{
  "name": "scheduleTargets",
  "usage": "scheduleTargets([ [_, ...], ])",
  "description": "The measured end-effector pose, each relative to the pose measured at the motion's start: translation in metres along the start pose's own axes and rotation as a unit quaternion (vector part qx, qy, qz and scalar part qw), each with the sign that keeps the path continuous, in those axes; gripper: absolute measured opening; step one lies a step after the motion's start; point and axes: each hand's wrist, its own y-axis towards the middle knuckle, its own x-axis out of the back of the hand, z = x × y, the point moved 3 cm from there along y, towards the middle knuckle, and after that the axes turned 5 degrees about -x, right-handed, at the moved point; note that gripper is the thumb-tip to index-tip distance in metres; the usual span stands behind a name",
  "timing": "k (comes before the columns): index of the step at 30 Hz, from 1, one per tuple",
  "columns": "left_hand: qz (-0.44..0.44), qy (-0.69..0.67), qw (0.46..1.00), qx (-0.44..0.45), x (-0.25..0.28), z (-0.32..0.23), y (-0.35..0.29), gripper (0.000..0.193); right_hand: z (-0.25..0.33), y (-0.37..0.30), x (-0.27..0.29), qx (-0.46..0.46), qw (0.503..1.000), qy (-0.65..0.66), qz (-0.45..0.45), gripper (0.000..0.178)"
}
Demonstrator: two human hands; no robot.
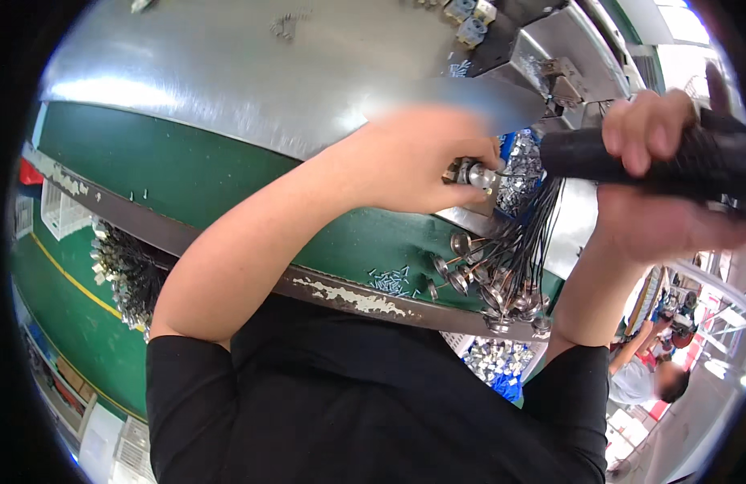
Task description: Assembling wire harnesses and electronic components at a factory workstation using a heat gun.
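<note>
My left hand (421,157) is closed, its thumb and fingers pinching a small round metal part (476,175) with a shiny face. In my right hand (643,185), somewhat blurred, is a black cylindrical power screwdriver (578,153). Its thin bit points left at the metal part; I cannot tell whether they touch. Just behind the bit lies a blue-lined tray (518,189) of small silver pieces. Below my hands, a bundle of black cables with round metal heads (494,286) rests on the green bench edge.
Loose screws (391,281) lie on the green mat (187,153). A shiny steel surface (219,64) covers the far bench. Metal bins (550,52) stand far right. Below the bench edge are a crate of metal parts (498,363) and hanging cables (131,274). Another person (643,383) is at right.
</note>
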Motion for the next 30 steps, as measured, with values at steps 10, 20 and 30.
scheduleTargets([
  [10, -0.053, 0.084, 0.985, -0.14, -0.007, -0.024, 0.002, 0.032, 0.003, -0.023, 0.017, -0.07, 0.976, -0.158, -0.128, 0.101],
  [20, -0.038, 0.073, 0.995, -0.061, -0.011, -0.032, -0.003, 0.029, 0.04, -0.048, 0.006, -0.204, 0.766, -0.603, 0.09, 0.055],
  [30, -0.146, 0.091, 0.983, -0.071, -0.005, -0.04, -0.008, 0.038, -0.003, -0.083, -0.023, -0.157, 0.782, -0.59, 0.125, 0.047],
])
